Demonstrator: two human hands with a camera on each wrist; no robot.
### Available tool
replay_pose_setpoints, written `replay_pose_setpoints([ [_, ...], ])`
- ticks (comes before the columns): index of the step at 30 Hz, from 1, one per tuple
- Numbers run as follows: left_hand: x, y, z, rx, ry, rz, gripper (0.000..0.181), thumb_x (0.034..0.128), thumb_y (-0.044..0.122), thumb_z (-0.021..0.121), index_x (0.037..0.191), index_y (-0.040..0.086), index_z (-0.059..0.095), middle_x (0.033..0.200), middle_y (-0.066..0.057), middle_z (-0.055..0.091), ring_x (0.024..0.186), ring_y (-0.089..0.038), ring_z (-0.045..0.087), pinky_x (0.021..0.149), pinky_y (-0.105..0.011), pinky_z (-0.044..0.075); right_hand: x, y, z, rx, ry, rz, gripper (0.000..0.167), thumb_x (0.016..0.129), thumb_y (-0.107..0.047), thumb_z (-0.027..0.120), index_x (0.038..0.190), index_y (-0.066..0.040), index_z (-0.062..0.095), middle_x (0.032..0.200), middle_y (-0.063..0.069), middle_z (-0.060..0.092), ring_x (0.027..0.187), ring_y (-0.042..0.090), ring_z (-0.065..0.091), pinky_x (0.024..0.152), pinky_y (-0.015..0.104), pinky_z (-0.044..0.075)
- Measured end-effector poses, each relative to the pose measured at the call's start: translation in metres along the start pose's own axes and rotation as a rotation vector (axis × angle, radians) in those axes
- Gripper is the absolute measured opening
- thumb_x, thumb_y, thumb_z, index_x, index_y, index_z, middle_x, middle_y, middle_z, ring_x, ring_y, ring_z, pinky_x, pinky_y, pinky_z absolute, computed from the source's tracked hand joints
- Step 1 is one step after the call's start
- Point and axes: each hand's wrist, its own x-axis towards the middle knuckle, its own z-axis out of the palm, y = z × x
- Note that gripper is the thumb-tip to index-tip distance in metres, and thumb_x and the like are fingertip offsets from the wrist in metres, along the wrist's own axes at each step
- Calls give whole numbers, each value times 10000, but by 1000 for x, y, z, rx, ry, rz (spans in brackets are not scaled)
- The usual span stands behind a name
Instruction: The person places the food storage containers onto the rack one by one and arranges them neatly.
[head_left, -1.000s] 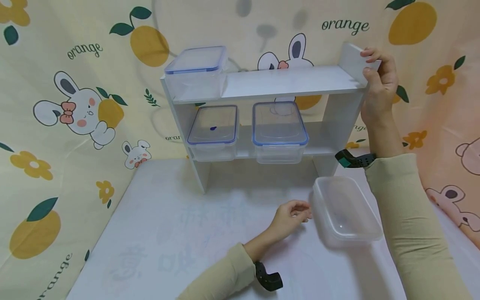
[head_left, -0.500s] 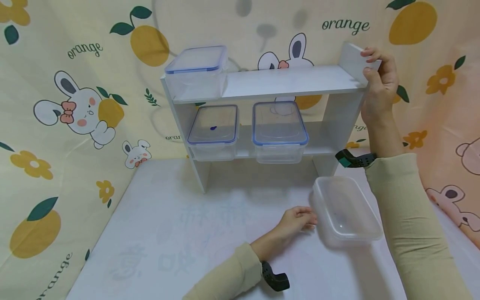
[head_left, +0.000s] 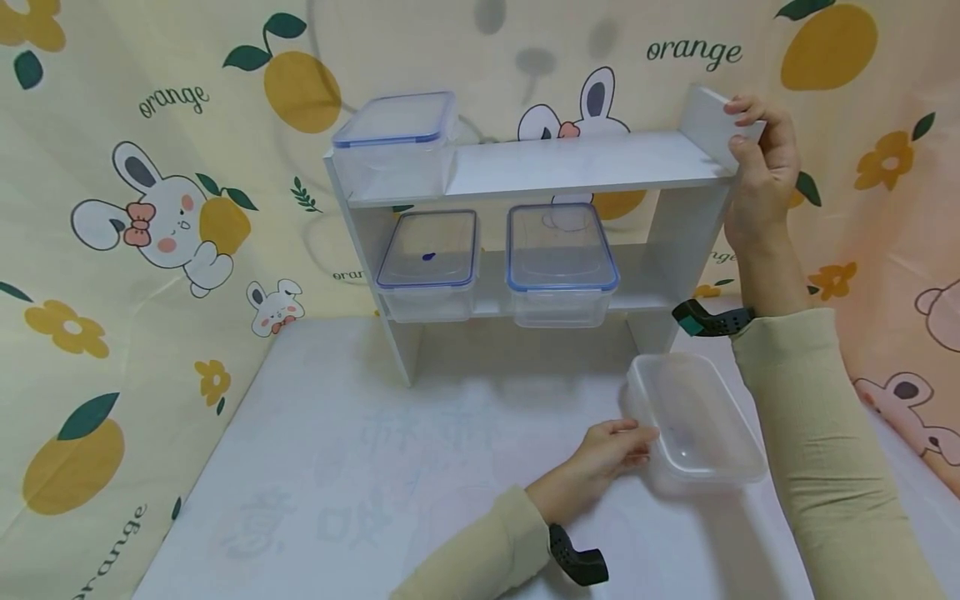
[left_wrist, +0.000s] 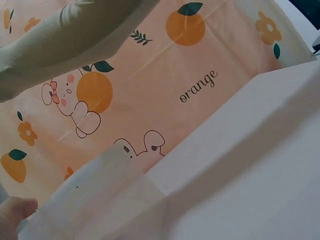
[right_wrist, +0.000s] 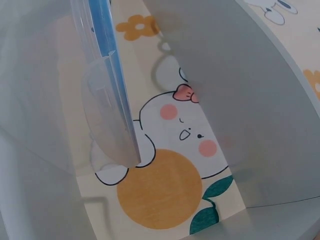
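Observation:
Beside the shelf's right leg, a lidless clear plastic food container [head_left: 701, 417] stands on the table. My left hand [head_left: 603, 458] is at its left wall, pinching the rim. In the left wrist view a fingertip [left_wrist: 20, 210] shows at the edge of the container [left_wrist: 95, 195]. Up at the right, my right hand [head_left: 761, 179] grips the raised side panel of the white shelf [head_left: 585, 162], thumb in front and fingers over the edge. The right wrist view shows the shelf's panel [right_wrist: 235, 110] and part of a blue-edged container [right_wrist: 110, 110], but not the hand.
A lidded container [head_left: 393, 146] sits on the shelf top at the left. On the middle level stand two more lidded containers, a left one [head_left: 429, 267] and a right one [head_left: 562, 267]. Patterned cloth [head_left: 172, 333] hangs behind the white table [head_left: 337, 467].
My left hand has moved right across the table, from just left of the lidless container to its rim, and now holds it there. The right hand keeps its grip on the shelf.

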Motion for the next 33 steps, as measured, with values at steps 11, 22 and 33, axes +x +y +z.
replay_pose_setpoints([
  [11,4,-2,4,-24,20,17,237,809,24,702,1026,47,610,752,35,603,598,-38,554,613,-140,499,0,3,0,-11,-29,-81,195,848,54,465,908,-70,603,1091,55,636,1232,248,466,1178,315,237],
  [22,3,-1,-6,-3,28,27,241,799,27,711,1018,38,610,728,26,597,591,-47,561,617,-149,508,0,2,0,-15,-23,-76,193,846,56,465,910,-64,603,1090,57,635,1235,254,469,1178,313,239],
  [33,-2,3,-17,9,36,31,277,795,25,712,1048,19,599,754,11,604,599,-54,565,646,-161,526,0,4,-1,-17,-24,-82,208,850,62,450,906,-72,600,1089,51,637,1230,244,471,1178,310,239],
])
